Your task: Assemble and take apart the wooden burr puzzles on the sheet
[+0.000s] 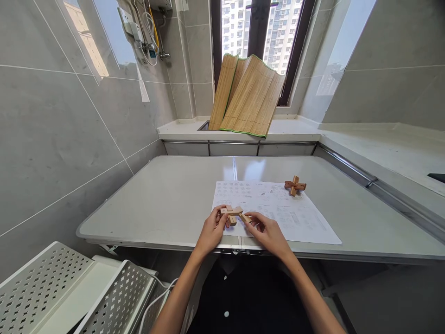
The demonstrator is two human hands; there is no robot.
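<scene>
Light wooden puzzle pieces (232,212), partly joined crosswise, are gripped between the thumb and fingers of my left hand (212,231). My right hand (267,233) pinches a single wooden puzzle piece (245,218), tilted, with its end close against the joined ones; whether they touch I cannot tell. Both hands are just above the near edge of a large printed sheet (278,218). At the sheet's far right corner stands an interlocked wooden cross puzzle (295,185) in darker and lighter brown. My fingers hide parts of the held pieces.
The sheet lies on a white folding table (156,199) with a seam down its middle. Bamboo mats (252,97) lean against the window behind. White perforated racks (52,273) and a cable (153,301) are at the lower left. A metal rail (351,167) runs along the right.
</scene>
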